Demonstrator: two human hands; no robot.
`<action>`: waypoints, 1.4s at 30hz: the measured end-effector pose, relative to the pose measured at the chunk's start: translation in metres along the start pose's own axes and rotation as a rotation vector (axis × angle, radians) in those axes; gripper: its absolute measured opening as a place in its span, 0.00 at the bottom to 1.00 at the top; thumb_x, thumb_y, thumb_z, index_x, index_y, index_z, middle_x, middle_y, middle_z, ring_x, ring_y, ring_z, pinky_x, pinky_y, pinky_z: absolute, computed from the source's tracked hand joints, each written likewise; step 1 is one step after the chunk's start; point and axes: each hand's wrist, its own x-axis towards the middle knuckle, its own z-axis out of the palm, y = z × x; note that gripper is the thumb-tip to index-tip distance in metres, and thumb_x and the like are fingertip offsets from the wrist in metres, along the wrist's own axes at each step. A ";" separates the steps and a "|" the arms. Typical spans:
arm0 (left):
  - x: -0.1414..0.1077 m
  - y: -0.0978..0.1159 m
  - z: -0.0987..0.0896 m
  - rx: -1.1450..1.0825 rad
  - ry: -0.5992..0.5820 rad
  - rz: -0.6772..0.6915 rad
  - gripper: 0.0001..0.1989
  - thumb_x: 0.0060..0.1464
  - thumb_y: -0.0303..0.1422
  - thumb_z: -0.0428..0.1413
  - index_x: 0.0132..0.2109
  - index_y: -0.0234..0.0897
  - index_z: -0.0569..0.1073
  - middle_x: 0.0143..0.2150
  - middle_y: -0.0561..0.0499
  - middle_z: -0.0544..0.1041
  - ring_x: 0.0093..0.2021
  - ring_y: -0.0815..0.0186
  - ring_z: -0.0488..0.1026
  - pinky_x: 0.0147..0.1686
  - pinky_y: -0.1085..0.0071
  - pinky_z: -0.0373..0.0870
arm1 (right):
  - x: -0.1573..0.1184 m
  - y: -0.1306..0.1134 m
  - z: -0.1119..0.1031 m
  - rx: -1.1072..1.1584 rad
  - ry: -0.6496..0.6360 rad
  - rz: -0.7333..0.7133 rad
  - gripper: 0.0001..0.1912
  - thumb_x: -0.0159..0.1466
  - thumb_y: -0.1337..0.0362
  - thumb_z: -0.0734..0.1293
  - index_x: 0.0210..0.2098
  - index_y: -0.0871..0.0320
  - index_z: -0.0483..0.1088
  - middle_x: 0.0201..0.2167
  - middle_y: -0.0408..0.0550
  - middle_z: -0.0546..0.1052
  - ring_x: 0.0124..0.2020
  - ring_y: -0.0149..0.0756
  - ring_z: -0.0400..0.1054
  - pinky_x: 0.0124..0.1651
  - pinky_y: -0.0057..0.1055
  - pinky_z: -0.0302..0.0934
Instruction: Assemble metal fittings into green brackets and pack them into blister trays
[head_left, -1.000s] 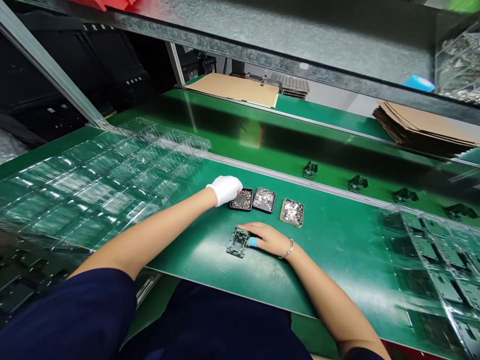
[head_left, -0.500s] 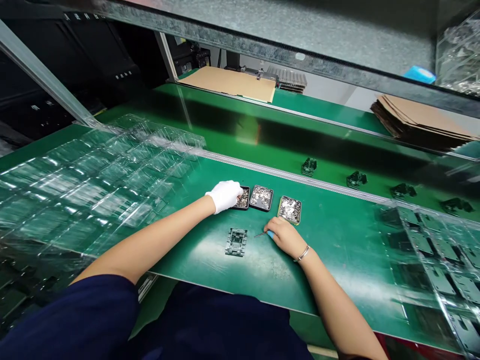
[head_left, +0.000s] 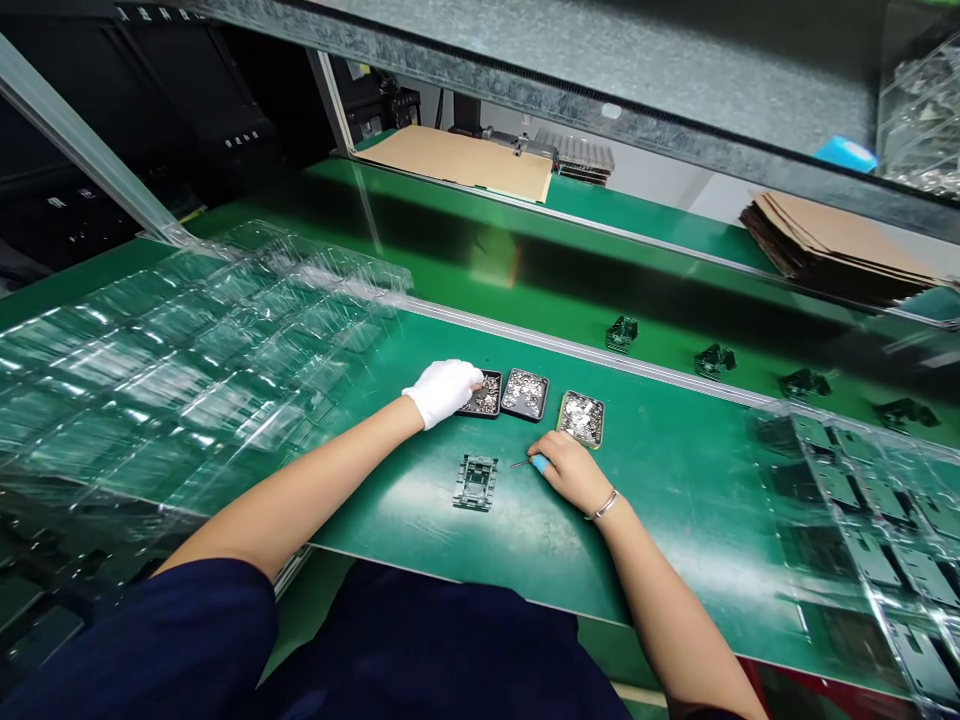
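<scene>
My left hand, in a white glove, reaches over the leftmost small black tray of tiny metal parts. Its fingertips are pinched together at the parts; whatever they grip is too small to make out. My right hand, ungloved with a bracelet at the wrist, is closed around a thin pointed tool, its tip toward the left. Something blue shows by the thumb. On the table between my arms lies a green and grey frame-like part, touched by neither hand.
Two more trays of metal bits, a middle one and a right one, stand nearby. Clear blister trays cover the left side; filled ones lie on the right. A metal shelf overhangs the back, with cardboard sheets behind.
My left hand has shifted slightly left, uncovering more of the leftmost tray. My right hand stays nearly still with the tool.
</scene>
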 end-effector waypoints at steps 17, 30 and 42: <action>0.006 0.005 -0.001 -0.025 -0.048 -0.151 0.14 0.50 0.24 0.50 0.41 0.26 0.77 0.41 0.33 0.75 0.45 0.52 0.72 0.40 0.63 0.69 | 0.001 -0.001 0.001 0.039 0.020 0.021 0.08 0.66 0.69 0.59 0.39 0.58 0.70 0.36 0.50 0.74 0.39 0.38 0.66 0.44 0.35 0.60; 0.006 0.000 0.013 -0.073 0.036 -0.057 0.10 0.54 0.30 0.51 0.38 0.34 0.77 0.41 0.40 0.73 0.46 0.54 0.70 0.41 0.64 0.66 | 0.001 -0.002 0.001 0.063 0.033 0.033 0.08 0.66 0.69 0.60 0.38 0.58 0.71 0.35 0.49 0.74 0.38 0.38 0.66 0.44 0.35 0.60; -0.024 0.002 -0.019 -0.286 0.190 -0.083 0.14 0.59 0.31 0.43 0.35 0.34 0.73 0.36 0.46 0.74 0.39 0.61 0.71 0.38 0.68 0.66 | -0.001 -0.011 -0.008 0.169 0.230 0.021 0.09 0.67 0.66 0.57 0.41 0.57 0.69 0.37 0.52 0.74 0.41 0.39 0.68 0.45 0.38 0.64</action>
